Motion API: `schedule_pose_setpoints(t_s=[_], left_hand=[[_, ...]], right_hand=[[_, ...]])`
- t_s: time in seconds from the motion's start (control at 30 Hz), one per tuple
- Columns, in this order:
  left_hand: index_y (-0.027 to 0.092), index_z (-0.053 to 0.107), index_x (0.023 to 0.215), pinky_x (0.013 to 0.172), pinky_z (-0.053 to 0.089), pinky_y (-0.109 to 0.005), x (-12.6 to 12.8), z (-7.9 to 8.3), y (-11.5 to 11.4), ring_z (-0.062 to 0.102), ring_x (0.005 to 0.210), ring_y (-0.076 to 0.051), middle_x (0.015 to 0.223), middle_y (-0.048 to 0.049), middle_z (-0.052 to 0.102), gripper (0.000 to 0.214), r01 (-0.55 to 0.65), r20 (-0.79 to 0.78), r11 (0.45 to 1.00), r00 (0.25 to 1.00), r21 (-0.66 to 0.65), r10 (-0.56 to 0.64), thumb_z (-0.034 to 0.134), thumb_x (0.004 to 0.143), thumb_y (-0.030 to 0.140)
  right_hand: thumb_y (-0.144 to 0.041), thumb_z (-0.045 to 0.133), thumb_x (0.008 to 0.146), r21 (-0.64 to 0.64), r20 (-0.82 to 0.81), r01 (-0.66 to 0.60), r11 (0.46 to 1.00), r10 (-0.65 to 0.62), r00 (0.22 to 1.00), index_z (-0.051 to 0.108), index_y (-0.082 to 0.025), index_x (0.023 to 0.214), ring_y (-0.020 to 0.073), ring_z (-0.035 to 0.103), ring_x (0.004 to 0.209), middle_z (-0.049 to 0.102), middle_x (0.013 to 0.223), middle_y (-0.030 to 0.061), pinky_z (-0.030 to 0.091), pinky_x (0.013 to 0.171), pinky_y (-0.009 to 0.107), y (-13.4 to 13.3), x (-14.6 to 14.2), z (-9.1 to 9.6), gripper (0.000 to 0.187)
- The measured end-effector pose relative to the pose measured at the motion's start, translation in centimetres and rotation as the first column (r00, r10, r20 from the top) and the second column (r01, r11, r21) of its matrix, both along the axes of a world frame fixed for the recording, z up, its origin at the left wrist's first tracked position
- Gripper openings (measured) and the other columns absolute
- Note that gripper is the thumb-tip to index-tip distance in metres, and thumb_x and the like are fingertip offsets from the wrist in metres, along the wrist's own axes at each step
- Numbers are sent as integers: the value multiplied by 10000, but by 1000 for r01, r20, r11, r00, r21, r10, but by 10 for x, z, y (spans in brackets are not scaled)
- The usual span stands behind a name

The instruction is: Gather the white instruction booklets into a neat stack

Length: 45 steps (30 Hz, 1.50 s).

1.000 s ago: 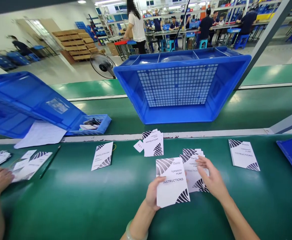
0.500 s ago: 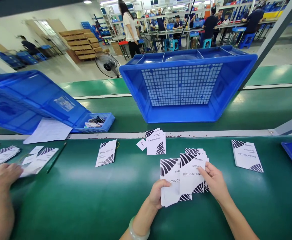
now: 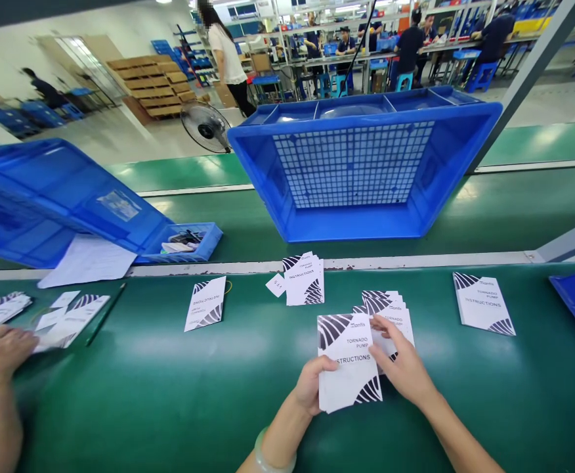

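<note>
Your left hand (image 3: 312,386) grips a stack of white paper instruction booklets with black stripes (image 3: 346,381), thumb on the front cover, above a smooth green tabletop (image 3: 248,381). Your right hand (image 3: 402,364) is at the stack's right edge, thumb and fingers curved; whether they pinch a booklet, I cannot tell. The booklets should handle as light, bendable and slightly slippery against one another, with easily creased corners; the side edges look the best hold. Besides this one stack, four groups of matching booklets lie around you: the near pile (image 3: 402,320) behind your right hand, the back pile (image 3: 303,282) with one small white paper card (image 3: 276,285), the left pile (image 3: 205,305) and the right pile (image 3: 483,303). Copies in each cannot be counted. At far left is one co-worker's hand (image 3: 2,351).
</note>
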<state>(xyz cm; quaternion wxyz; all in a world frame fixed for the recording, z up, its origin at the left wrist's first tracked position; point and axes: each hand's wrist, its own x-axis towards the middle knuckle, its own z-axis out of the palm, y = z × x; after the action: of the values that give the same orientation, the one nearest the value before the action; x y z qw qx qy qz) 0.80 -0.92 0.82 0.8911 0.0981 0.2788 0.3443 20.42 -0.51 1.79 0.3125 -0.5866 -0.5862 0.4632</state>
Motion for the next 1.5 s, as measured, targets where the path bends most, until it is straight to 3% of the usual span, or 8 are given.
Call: schedule_pose_setpoints(t_s=[0.17, 0.5, 0.6, 0.7, 0.8, 0.97, 1.1, 1.5], left_hand=[[4, 642, 991, 793, 491, -391, 6, -4, -5, 623, 888, -329, 953, -178, 661, 530, -29, -178, 995, 984, -97, 11, 611, 489, 171], [27, 576, 1158, 791, 492, -369, -15, 0, 8, 586, 1008, -324, 1113, -178, 611, 604, -114, -98, 993, 989, -20, 111, 563, 576, 184], [86, 441, 1325, 907, 432, -406, -21, 12, 15, 462, 1187, -350, 1312, -168, 474, 682, -131, 105, 983, 987, 126, 118, 508, 654, 191], [146, 358, 1389, 972, 373, -436, -22, 20, 18, 381, 1258, -353, 1386, -150, 392, 671, -146, 208, 968, 973, 205, 103, 454, 725, 177], [116, 395, 1365, 976, 373, -427, -18, 16, 15, 419, 1230, -344, 1345, -147, 445, 665, -117, 225, 978, 971, 173, 77, 458, 705, 173], [23, 585, 1155, 855, 465, -355, -4, 0, 3, 571, 1042, -310, 1120, -164, 610, 557, -26, 60, 998, 998, 49, 23, 539, 619, 165], [27, 638, 1030, 666, 508, -324, 4, -5, -3, 639, 801, -279, 941, -154, 669, 498, -1, -81, 999, 997, -43, -3, 588, 549, 146], [29, 403, 1323, 800, 469, -368, -15, 8, 10, 549, 1070, -346, 1230, -205, 533, 668, -115, 55, 987, 992, 112, 109, 524, 690, 204]], right_hand=[[-422, 486, 898, -89, -279, -39, 995, 13, 960, 386, -228, 1289, 218, 532, 1087, 540, 1226, 81, 473, 888, 345, -1, -7, 3, 448], [-438, 607, 825, -262, -567, 250, 932, -358, 742, 464, -159, 1231, 278, 614, 947, 619, 1088, 139, 526, 768, 381, 8, 15, 3, 513], [-461, 587, 830, -238, -484, 322, 916, -399, 778, 406, -182, 1295, 290, 570, 1044, 559, 1198, 148, 501, 844, 428, 14, 23, -2, 572], [-462, 537, 852, 50, -130, 426, 903, -417, 899, 283, -234, 1400, 276, 386, 1254, 372, 1395, 106, 422, 970, 430, 15, 25, -4, 646], [-461, 463, 887, 144, 78, 326, 934, -339, 938, 269, -282, 1406, 258, 296, 1305, 335, 1416, 64, 499, 837, 349, 9, 18, -1, 582], [-450, 472, 892, 1, -43, -16, 1000, 16, 999, 382, -249, 1324, 225, 420, 1208, 448, 1316, 75, 480, 862, 318, -3, -4, 1, 486], [-415, 495, 891, -40, -158, -68, 997, 61, 985, 417, -222, 1276, 210, 527, 1053, 527, 1219, 78, 474, 854, 317, -6, -14, 0, 438], [-465, 559, 848, -204, -479, 341, 918, -397, 783, 490, -195, 1203, 265, 599, 954, 592, 1136, 111, 521, 764, 370, 9, 18, 2, 451]])
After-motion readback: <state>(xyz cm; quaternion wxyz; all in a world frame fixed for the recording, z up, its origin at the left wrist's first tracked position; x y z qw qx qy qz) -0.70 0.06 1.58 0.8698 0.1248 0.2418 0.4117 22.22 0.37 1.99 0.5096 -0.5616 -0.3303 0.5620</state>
